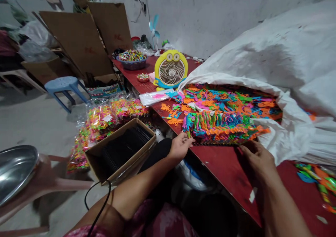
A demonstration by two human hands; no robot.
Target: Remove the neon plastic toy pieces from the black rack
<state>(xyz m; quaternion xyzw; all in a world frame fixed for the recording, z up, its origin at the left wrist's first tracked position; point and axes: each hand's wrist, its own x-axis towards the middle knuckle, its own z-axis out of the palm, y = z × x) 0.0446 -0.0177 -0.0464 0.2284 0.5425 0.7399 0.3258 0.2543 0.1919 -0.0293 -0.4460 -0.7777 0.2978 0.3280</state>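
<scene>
Rows of colourful plastic pieces (220, 125) stand packed in a black rack (219, 144) on the red table (223, 163). At the rack's left end, my left hand (181, 144) has its fingers pinched together near a small yellow-green piece (188, 134). My right hand (258, 156) is at the rack's right end, fingers curved against its lower edge and partly hidden. Behind the rack, a white sack (296, 139) lies open with many loose orange, blue, green and pink pieces (231, 102) in its mouth.
A yellow fan (172, 69) stands behind a flat plastic bag (157, 97). Left of the table are a cardboard box of black racks (126, 146), bagged colourful pieces (105, 118) and a blue stool (64, 85). More loose pieces (320, 181) lie at far right.
</scene>
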